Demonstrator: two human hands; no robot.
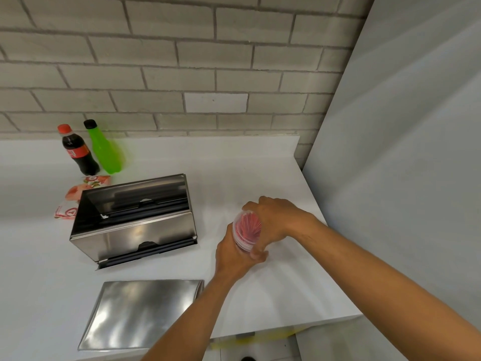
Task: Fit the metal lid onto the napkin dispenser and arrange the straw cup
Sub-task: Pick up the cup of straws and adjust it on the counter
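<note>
Both hands close around the clear plastic cup of red straws (pixel 246 231), which stands on the white countertop (pixel 260 178) toward its right side. From the near-left, the left hand (pixel 234 255) wraps the cup's lower wall; from the far-right, the right hand (pixel 273 220) curls over it, fingers at the rim and thumb down the near side. Whether the cup's base rests on the surface or is slightly lifted cannot be told, as the hands hide it. The cup's long axis runs roughly upright, tipped a little toward the camera, so the straw ends show in its mouth.

Left of the cup, and apart from it, sits the open stainless-steel napkin dispenser box (pixel 134 222), its long axis running left to right across the counter and its top uncovered. The flat rectangular metal lid (pixel 140 312) lies nearer the person than the box, at the counter's front edge, not yet fitted. The left forearm passes just beside the lid's right edge, so the left hand is likely the nearer one to reach it once the cup is set down.

Behind the dispenser stand a dark cola bottle with a red cap (pixel 78 149) and a green bottle with a black cap (pixel 105 149), with pink-and-white printed packets (pixel 74 199) at the box's far-left corner.
</note>
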